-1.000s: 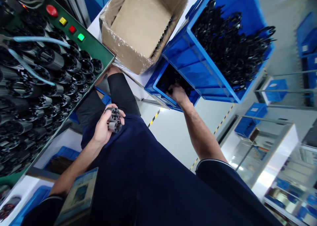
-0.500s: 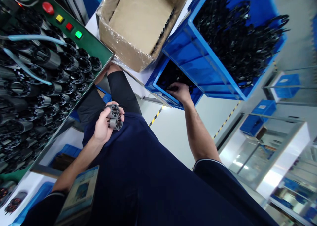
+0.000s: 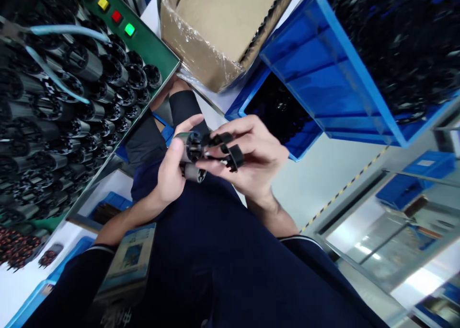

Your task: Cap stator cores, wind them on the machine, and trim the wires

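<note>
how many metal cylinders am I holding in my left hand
2 visible in your left hand: upper cylinder, and lower cylinder just below it in view. More may be hidden.

Left hand [image 3: 171, 170] and right hand [image 3: 257, 158] sit close together, fingers [image 3: 239, 125] bent, forearms [image 3: 131, 217] angled inward
</note>
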`<state>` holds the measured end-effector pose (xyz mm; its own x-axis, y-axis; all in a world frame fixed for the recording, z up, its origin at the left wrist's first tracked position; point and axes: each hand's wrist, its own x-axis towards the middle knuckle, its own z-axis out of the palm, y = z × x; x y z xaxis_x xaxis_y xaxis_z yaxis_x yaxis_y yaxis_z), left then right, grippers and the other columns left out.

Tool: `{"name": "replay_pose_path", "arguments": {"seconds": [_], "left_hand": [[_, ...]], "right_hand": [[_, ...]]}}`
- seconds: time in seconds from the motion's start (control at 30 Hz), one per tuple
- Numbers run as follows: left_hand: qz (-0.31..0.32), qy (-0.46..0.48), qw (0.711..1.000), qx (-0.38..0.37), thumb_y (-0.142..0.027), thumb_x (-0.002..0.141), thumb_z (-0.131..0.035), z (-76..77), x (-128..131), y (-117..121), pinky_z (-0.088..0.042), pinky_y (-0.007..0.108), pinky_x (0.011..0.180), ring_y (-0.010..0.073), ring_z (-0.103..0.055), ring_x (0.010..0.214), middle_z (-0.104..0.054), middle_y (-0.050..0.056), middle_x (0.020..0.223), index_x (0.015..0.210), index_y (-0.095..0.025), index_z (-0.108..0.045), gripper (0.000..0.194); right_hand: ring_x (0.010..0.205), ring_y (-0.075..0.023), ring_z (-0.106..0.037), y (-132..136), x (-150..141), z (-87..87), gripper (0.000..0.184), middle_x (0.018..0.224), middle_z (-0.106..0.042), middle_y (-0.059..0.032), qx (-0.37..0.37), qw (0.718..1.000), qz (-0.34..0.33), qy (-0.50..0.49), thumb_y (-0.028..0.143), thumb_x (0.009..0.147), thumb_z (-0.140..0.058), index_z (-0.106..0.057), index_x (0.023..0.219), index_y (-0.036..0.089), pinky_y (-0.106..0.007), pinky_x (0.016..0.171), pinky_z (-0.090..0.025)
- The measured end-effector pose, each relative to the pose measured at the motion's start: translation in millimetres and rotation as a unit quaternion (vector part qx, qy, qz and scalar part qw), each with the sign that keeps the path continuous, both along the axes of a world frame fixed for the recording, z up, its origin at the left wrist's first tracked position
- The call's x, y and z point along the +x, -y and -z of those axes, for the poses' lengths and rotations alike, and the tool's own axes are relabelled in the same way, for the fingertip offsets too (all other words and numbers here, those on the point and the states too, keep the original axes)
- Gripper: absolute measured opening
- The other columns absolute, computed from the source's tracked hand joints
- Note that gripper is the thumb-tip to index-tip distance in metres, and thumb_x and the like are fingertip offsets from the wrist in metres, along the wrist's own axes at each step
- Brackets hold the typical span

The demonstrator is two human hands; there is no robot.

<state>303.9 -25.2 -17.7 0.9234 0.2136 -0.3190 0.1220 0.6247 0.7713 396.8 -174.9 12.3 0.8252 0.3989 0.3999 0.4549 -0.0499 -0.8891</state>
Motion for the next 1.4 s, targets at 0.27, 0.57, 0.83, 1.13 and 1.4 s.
{"name": "replay_pose_path", "arguments": {"seconds": [0.27,0.57,0.83,1.13,1.4], "left_hand": [[-0.029,0.045,0.995,0.084,-0.070,0.124,-0.060,-16.7,-7.8,-9.5,-0.067,0.040,0.109,0.0255,-0.078,0.119,-0.080,0.008,0.128,0.131,-0.027,-0.090,0.053],[-0.015,0.054,0.993,0.108,-0.065,0.122,-0.064,-15.5,-13.5,-13.0,-0.065,0.040,0.104,0.0273,-0.075,0.115,-0.078,0.007,0.127,0.134,-0.027,-0.086,0.046],[0.028,0.058,0.995,0.070,-0.068,0.122,-0.066,-16.8,-16.5,-17.8,-0.068,0.037,0.101,0.0235,-0.076,0.107,-0.075,0.007,0.124,0.138,-0.025,-0.083,0.049],[0.037,0.041,0.997,0.055,-0.070,0.122,-0.063,-12.0,-17.5,-21.0,-0.070,0.039,0.097,0.0248,-0.078,0.109,-0.076,0.007,0.120,0.139,-0.028,-0.083,0.049],[0.045,0.017,0.999,0.014,-0.073,0.123,-0.063,-1.2,-15.4,-18.4,-0.071,0.041,0.117,0.0285,-0.081,0.134,-0.082,0.008,0.129,0.143,-0.028,-0.081,0.052]], "right_hand": [[0.098,-0.0272,-0.094,4.9,-11.0,-6.7,0.019,0.122,-0.092,0.0001,-0.001,0.998,-0.068,-0.013,0.037,0.094,-0.107,-0.094,0.108,0.037,-0.043,0.092,-0.085],[0.105,-0.0234,-0.094,3.0,-18.8,-9.7,0.022,0.130,-0.094,0.0044,0.000,0.999,-0.046,-0.020,0.026,0.097,-0.102,-0.091,0.112,0.039,-0.037,0.095,-0.084],[0.090,-0.0197,-0.092,8.8,-8.8,-7.2,0.013,0.128,-0.095,0.0005,0.003,0.995,-0.087,0.051,0.027,0.101,-0.098,-0.092,0.110,0.033,-0.028,0.080,-0.082],[0.097,-0.0235,-0.094,5.9,-12.9,-11.4,0.007,0.124,-0.095,0.0042,-0.037,0.998,-0.055,0.009,0.035,0.103,-0.099,-0.094,0.107,0.038,-0.037,0.088,-0.084],[0.106,-0.0270,-0.094,5.3,-7.6,-0.9,0.026,0.126,-0.094,0.0026,-0.050,0.996,-0.073,-0.007,0.037,0.102,-0.099,-0.096,0.127,0.046,-0.042,0.094,-0.082]]}}
